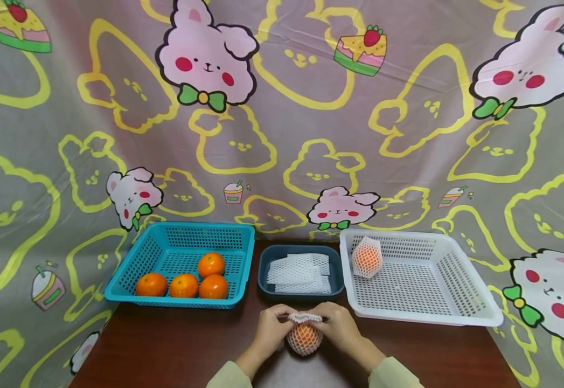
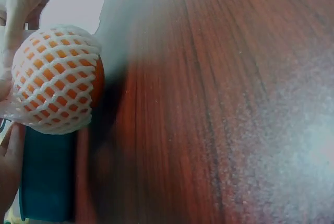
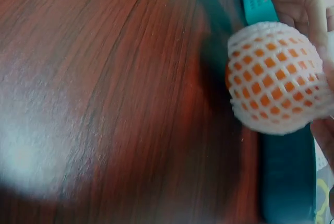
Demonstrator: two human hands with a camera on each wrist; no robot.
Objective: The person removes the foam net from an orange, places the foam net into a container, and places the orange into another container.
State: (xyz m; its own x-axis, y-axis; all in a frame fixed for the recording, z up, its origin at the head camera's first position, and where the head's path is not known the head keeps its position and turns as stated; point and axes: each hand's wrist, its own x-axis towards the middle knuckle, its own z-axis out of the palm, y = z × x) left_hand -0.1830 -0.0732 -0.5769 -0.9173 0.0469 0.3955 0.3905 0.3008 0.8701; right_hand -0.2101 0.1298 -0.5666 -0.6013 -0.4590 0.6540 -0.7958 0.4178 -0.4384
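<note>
An orange in a white foam net [image 1: 305, 340] is between my two hands, low at the front middle of the table. My left hand [image 1: 270, 330] pinches the net's gathered upper edge from the left. From the right, my right hand [image 1: 338, 326] pinches the same edge. Both wrist views show the mesh stretched round the netted orange [image 2: 57, 80], with a strip of bare peel at its lower end. Just behind the hands, a dark blue tray [image 1: 301, 295] holds a pile of flat white foam nets [image 1: 298, 272].
A teal basket [image 1: 180, 304] at the left holds several bare oranges [image 1: 183, 285]. In the white basket [image 1: 422, 317] at the right, another netted orange [image 1: 367, 257] lies in the far left corner. A patterned cloth [image 1: 282, 124] hangs behind the brown table [image 1: 165, 345].
</note>
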